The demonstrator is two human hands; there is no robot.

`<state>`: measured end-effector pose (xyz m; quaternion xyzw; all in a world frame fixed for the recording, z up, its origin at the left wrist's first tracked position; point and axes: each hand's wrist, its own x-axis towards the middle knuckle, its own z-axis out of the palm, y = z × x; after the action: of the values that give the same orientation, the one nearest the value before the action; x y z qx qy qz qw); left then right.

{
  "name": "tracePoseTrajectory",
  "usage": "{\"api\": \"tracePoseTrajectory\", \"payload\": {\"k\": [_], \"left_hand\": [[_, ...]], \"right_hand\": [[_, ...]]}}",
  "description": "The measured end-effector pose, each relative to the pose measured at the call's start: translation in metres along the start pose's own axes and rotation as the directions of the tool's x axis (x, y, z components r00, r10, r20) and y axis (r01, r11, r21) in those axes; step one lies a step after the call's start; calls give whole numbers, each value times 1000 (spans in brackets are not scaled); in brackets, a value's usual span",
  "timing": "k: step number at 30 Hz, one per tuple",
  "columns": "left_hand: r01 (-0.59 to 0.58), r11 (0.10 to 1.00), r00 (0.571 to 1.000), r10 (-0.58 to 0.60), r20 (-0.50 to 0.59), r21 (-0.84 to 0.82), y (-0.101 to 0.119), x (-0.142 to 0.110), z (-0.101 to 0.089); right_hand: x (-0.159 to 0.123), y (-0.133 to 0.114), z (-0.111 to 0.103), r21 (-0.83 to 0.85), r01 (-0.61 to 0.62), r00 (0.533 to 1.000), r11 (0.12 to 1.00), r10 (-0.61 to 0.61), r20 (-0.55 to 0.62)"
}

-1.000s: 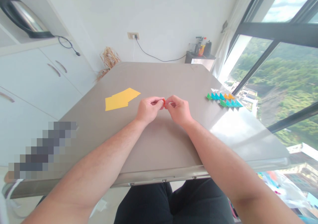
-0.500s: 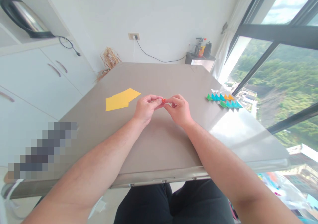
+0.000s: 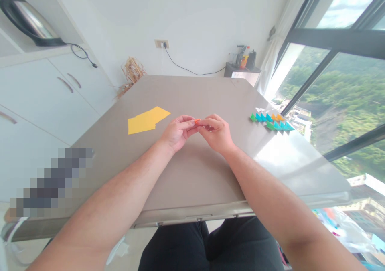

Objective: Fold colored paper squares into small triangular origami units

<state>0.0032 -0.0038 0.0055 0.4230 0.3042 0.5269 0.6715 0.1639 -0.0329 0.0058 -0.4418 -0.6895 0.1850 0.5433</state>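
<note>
Over the middle of the table, a small folded orange paper is pinched between my two hands, with most of it covered by fingers. My left hand grips its left side between thumb and fingers. From the right, my right hand pinches the other side, fingers curled. Left of my hands lie several overlapping yellow paper sheets. Toward the window side stand folded paper boats in two rows, coloured green, blue and orange.
The grey-brown table has its front edge close to my lap. A window runs along the right. White cabinets and a kettle are at the left. A small dark stand holds bottles behind the table.
My fingers have shifted slightly on the orange paper, and its visible part has turned a little. My left hand has tilted slightly. The sheets and boats have stayed put.
</note>
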Motion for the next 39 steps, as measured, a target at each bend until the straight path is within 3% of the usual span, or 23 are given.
{"api": "tracePoseTrajectory", "payload": {"k": [14,19,28,39], "left_hand": [[-68,996,998,68,-11,-56,3,-1,2],[-72,996,997,70,-41,-50,5,-1,2],[-62,997,998,63,1,-49,6,-1,2],[-112,993,994,112,-3,-43,3,-1,-1]], "right_hand": [[-1,-3,1,-27,1,1000,1000,-1,-28],[-1,-5,0,-47,-5,1000,999,5,8],[-1,-8,0,52,-10,998,999,7,63],[-2,-7,3,302,-220,973,927,186,139]]}}
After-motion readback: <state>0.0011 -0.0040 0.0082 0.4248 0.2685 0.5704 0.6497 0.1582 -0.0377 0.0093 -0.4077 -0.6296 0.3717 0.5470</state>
